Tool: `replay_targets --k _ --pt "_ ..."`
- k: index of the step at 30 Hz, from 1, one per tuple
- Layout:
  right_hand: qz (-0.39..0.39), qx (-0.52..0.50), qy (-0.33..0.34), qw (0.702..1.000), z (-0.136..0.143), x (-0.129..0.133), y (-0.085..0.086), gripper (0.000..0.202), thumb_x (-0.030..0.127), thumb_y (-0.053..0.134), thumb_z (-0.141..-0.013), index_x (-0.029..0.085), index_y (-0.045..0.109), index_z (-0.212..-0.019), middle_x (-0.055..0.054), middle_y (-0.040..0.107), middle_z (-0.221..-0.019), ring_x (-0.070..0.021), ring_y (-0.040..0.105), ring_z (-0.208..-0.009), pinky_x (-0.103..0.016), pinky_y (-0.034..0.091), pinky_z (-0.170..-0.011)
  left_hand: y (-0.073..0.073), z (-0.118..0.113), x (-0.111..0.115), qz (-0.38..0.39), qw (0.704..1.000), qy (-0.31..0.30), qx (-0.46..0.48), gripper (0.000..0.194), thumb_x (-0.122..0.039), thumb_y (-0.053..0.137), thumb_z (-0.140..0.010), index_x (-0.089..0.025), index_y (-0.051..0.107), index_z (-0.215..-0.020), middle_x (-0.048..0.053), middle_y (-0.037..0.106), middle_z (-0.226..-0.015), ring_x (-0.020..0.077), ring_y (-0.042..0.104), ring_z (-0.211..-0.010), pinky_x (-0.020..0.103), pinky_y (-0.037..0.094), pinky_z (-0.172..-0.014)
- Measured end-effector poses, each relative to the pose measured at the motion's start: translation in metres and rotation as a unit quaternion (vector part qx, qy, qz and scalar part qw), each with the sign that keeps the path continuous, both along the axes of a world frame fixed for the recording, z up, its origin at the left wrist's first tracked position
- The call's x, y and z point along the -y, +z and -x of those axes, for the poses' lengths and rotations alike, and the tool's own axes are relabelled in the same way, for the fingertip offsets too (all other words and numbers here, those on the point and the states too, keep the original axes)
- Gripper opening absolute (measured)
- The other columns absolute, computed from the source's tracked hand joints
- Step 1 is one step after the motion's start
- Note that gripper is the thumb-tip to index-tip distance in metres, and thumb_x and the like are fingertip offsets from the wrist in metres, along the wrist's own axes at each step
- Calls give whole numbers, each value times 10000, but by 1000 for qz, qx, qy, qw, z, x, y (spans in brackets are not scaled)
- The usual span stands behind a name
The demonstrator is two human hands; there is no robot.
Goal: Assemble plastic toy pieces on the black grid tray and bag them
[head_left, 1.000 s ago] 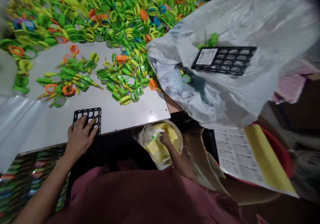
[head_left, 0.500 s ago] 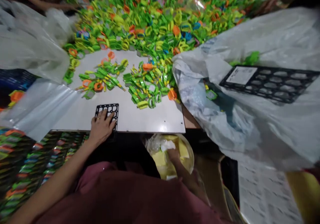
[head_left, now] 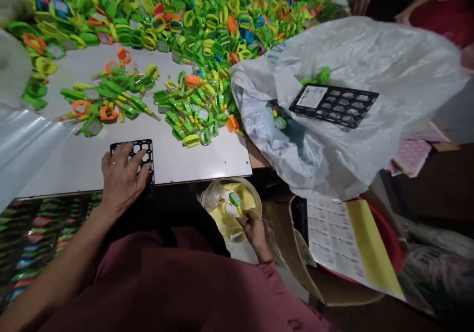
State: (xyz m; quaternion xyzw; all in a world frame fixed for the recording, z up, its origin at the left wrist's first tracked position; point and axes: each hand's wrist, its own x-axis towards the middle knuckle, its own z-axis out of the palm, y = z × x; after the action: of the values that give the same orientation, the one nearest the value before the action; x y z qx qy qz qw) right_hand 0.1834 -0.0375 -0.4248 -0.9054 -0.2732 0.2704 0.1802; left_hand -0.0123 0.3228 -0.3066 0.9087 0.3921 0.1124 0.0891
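My left hand (head_left: pixel 122 176) lies palm down on a black plastic grid tray (head_left: pixel 148 149) at the front edge of the white tabletop, its fingers spread over the cells. Low in front of me, my right hand (head_left: pixel 255 230) is closed, with fingertips pinching the yellow end of a green toy watch (head_left: pixel 235 199). The watch hangs over a round tub (head_left: pixel 258 193) holding yellow pieces and clear plastic. Two loose clusters of green, yellow and orange toy watches, a left cluster (head_left: pixel 118 97) and a right cluster (head_left: pixel 200 104), lie on the tabletop beyond my left hand.
A large heap of toy watches (head_left: pixel 177 16) covers the back. A white plastic bag (head_left: pixel 400 65) at right carries another black grid tray (head_left: pixel 336 105). Below it, printed sheets (head_left: pixel 333 238) rest over a cardboard box (head_left: pixel 296 253). Another person's arm (head_left: pixel 425 1) shows at upper right.
My view has turned rightward. My right hand has come back from inside the tub, and a green toy watch now shows clearly in its fingers. My left hand remains on the tray, fingers slightly more bent.
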Motion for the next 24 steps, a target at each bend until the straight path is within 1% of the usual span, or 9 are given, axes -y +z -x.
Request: replay_targets --k 3,6,7,11,14,17,19,21,24 --pt "-99 -8 27 995 10 -21 43 269 445 559 -849 190 640 -887 -31 622 -706 -171 564 -574 -267 454 -550 22 -8 26 141 982 -47 114 453 -440 447 -925 -165 549 -1270 110 574 -1324 254 531 -1234 436 419 -1073" --pt "-196 10 117 974 20 -75 83 222 443 587 -853 228 634 -883 -26 613 -706 -168 557 -564 -268 451 -541 37 -16 61 373 906 -99 172 575 -418 558 -856 -191 458 -1375 84 671 -1141 192 665 -911 314 567 -793" --pt "-223 16 149 963 24 -99 95 199 422 576 -865 235 632 -897 -33 620 -729 -174 568 -585 -273 460 -557 41 -19 67 394 887 -125 204 544 -390 577 -847 -192 495 -1347 86 671 -1144 190 662 -932 302 561 -808" --pt "-319 -38 276 906 39 -200 132 220 351 523 -875 208 630 -1005 -67 653 -855 -199 610 -727 -294 494 -650 66 -4 47 345 873 -198 280 388 -287 580 -876 -208 591 -1255 90 656 -1164 207 622 -1069 328 503 -966" --pt "-341 -85 285 892 48 -268 147 212 373 573 -832 186 662 -876 -56 661 -804 -198 606 -736 -295 492 -674 81 37 -1 250 917 -102 294 525 -355 608 -876 -253 491 -1378 98 555 -1348 247 555 -1198 384 480 -1017" --pt "-343 -139 214 904 62 -328 144 292 443 622 -803 159 685 -837 -54 664 -740 -196 607 -705 -304 493 -676 57 76 -46 151 959 5 239 455 -372 473 -942 -242 489 -1378 101 536 -1375 249 540 -1221 437 457 -1041" --pt "-333 -223 184 898 77 -361 132 353 464 621 -795 133 694 -895 -55 669 -727 -188 607 -680 -295 493 -649 20 89 -60 124 986 -44 104 439 -386 504 -920 -203 550 -1316 134 537 -1382 289 495 -1277 498 396 -1085" --pt "-308 -284 167 893 94 -387 116 356 439 636 -758 113 695 -889 -46 664 -697 -173 594 -646 -272 483 -613 -21 90 -58 92 994 -60 -13 485 -411 574 -877 -173 564 -1300 180 461 -1453 357 397 -1361 581 315 -1113" --pt "-285 -298 150 899 112 -412 95 324 414 654 -710 108 691 -808 -25 643 -638 -156 565 -609 -250 461 -580 -66 82 -39 44 998 4 -48 506 -427 541 -902 -196 521 -1351 170 387 -1511 355 315 -1414 567 280 -1127"
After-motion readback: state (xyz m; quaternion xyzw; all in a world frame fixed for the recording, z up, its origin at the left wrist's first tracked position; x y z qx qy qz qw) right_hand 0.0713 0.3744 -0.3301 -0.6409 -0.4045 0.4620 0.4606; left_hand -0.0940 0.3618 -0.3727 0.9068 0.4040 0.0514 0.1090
